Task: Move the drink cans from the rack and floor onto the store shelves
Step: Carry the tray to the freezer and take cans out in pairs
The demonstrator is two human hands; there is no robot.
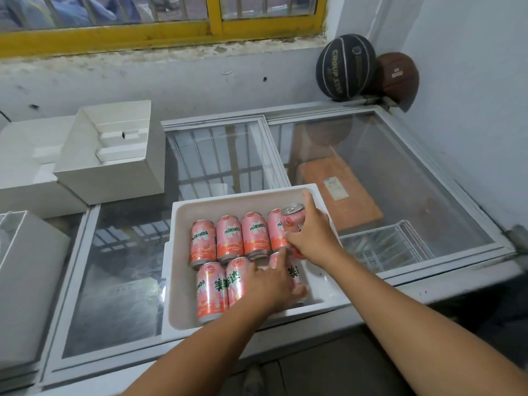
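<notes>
A white foam tray [183, 252] sits on the glass lid of a chest freezer. Several pink Mirinda cans [228, 238] lie in it in two rows. My right hand [314, 235] grips a tilted pink can [293, 217] at the right end of the back row, its silver top showing. My left hand [271, 284] lies over the front row, with fingers around a can [294, 274] at the right end and the index finger pointing up toward the back row. Two more front-row cans [210, 290] lie to the left of that hand.
The chest freezer [400, 172] has sliding glass lids with a brown box and a wire basket visible beneath. White foam boxes [114, 155] are stacked at the left. Two basketballs [345, 67] sit in the back right corner under a yellow-framed window.
</notes>
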